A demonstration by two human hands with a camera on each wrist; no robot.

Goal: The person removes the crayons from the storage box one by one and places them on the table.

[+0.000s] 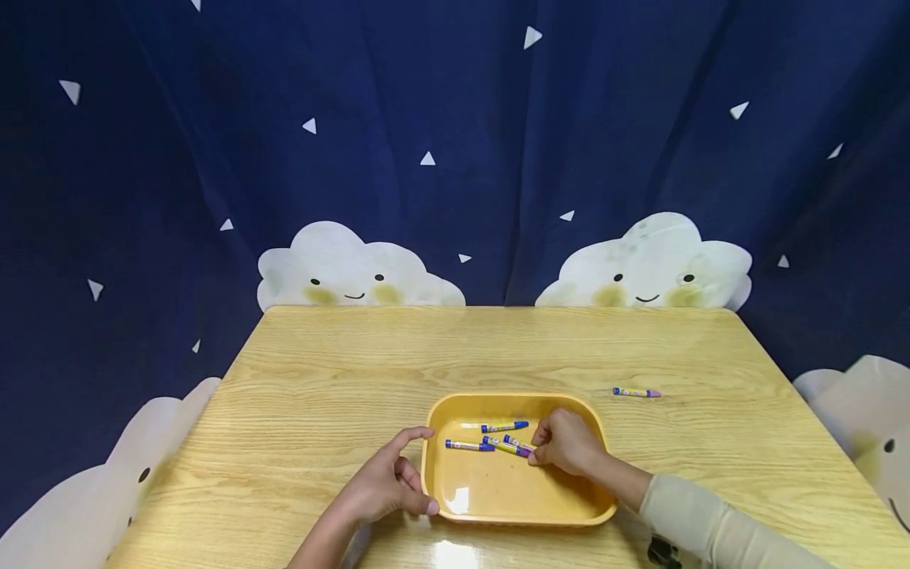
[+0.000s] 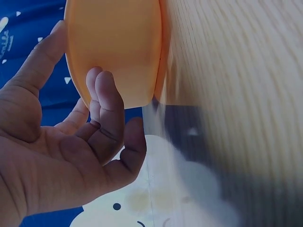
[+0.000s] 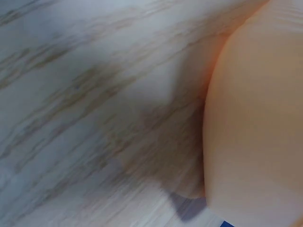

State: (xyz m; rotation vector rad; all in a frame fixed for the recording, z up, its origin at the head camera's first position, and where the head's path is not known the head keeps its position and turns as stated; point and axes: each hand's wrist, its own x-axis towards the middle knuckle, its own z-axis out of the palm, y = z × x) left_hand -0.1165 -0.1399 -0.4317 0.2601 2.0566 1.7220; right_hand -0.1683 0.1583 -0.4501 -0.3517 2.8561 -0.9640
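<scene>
Crayons (image 1: 465, 446) in tray (image 1: 490, 494), curtain (image 1: 455, 95) beyond

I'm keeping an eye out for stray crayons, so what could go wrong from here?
The right hand is at two crayons lying close together, so it might nudge or pick up the wrong one. The left hand touches the tray at its left end, so a bump at the right end might swing it. The lone crayon on the table, outside the tray, could roll if knocked.
</scene>
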